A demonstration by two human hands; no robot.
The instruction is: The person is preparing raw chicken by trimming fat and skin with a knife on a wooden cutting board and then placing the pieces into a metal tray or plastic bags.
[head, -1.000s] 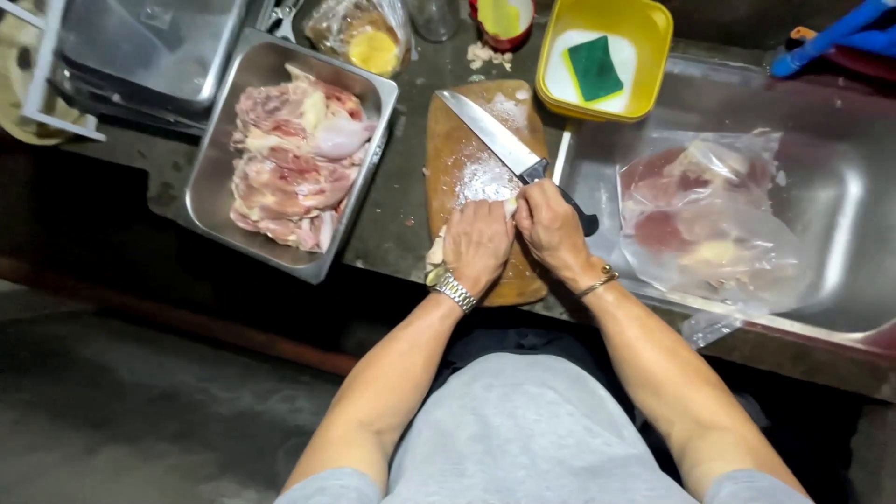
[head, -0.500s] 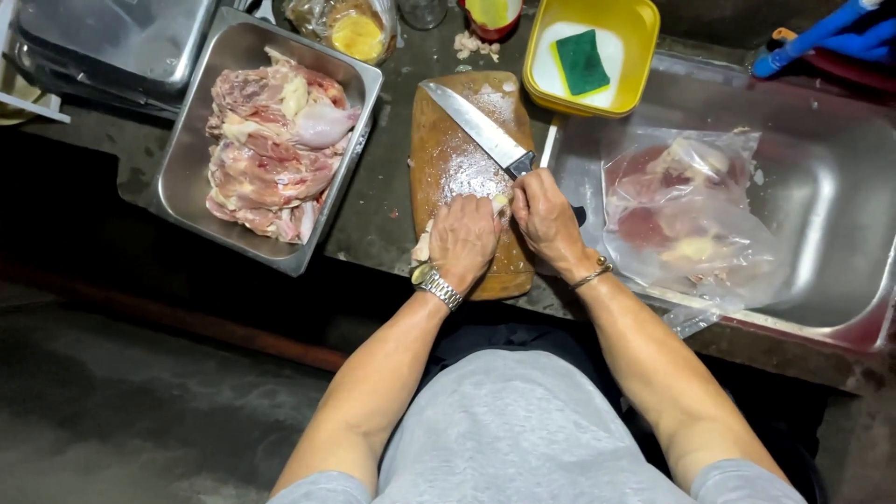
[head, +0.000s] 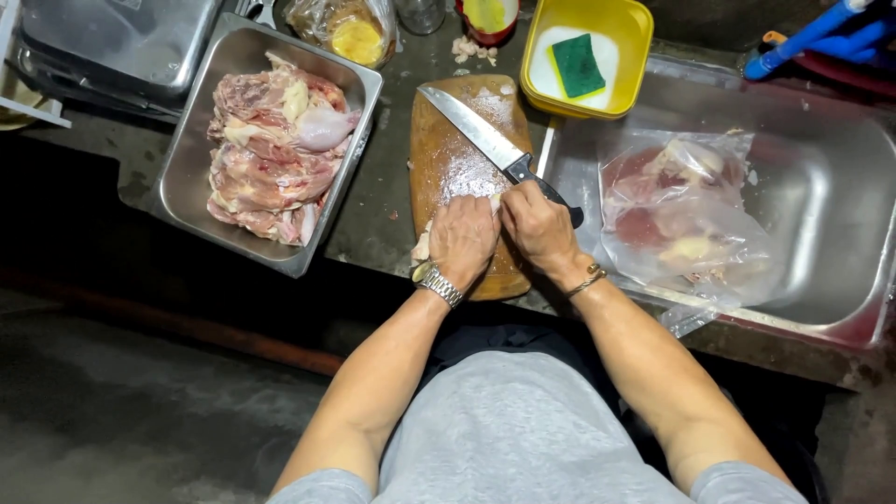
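Both my hands sit side by side at the near end of a wooden cutting board (head: 439, 159). My left hand (head: 464, 241), with a metal wristwatch, is curled over a pale piece of raw chicken (head: 423, 247) that peeks out beneath it. My right hand (head: 537, 229), wearing a thin bracelet, grips the same piece from the right. A large knife (head: 471, 126) with a black handle lies diagonally across the board, its handle end just behind my right hand's knuckles. Most of the piece is hidden under my fingers.
A steel tray (head: 187, 187) of raw chicken pieces (head: 271, 149) stands left of the board. A steel sink (head: 840, 215) on the right holds a clear bag of meat (head: 686, 219). Behind are a yellow tub (head: 625, 37) with a green sponge (head: 577, 65) and a bag of yellow food (head: 350, 33).
My hands stay pressed together on the chicken piece at the same spot on the board. The knife has not moved. Only the view has shifted a little.
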